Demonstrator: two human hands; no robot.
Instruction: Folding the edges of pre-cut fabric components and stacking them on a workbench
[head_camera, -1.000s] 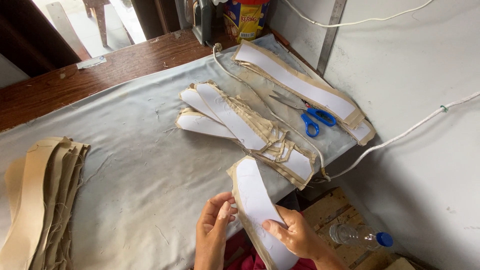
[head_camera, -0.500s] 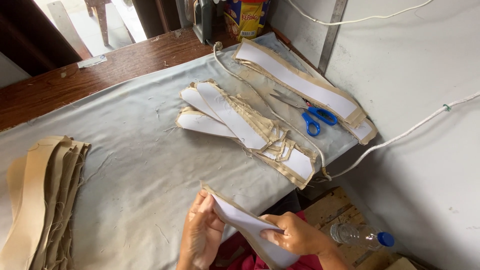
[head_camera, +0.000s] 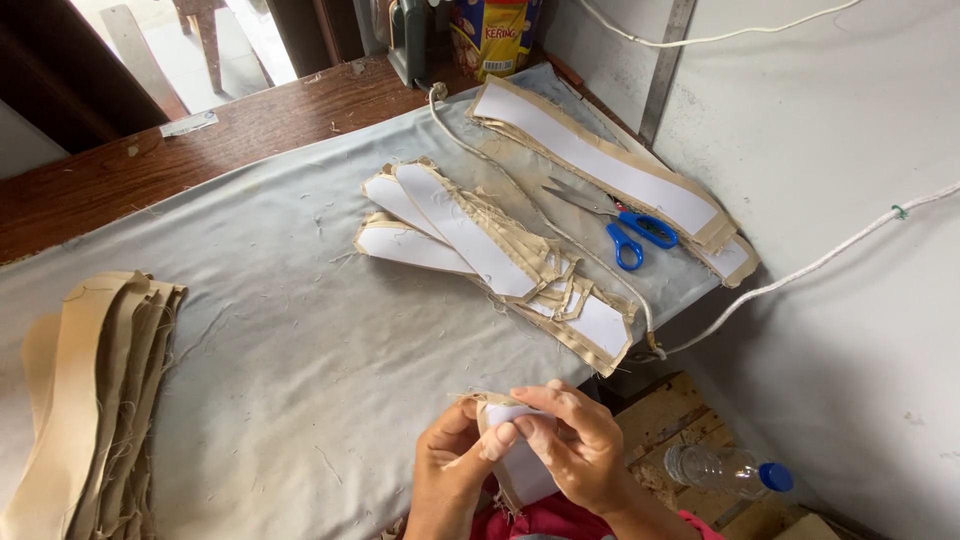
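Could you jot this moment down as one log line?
left hand: holds fabric strip | right hand: pinches strip end | scissors: lying on table

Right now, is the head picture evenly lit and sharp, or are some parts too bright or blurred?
In the head view, daylight is soft and even on the grey cloth, with only faint shadows; the doorway floor at the top left is overexposed; the left hand and right hand, holding a white-backed fabric strip, are slightly soft, while the blue-handled scissors look sharp.

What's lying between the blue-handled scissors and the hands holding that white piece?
In the head view, a fanned pile of white-faced beige fabric strips lies between the blue-handled scissors and the hands.
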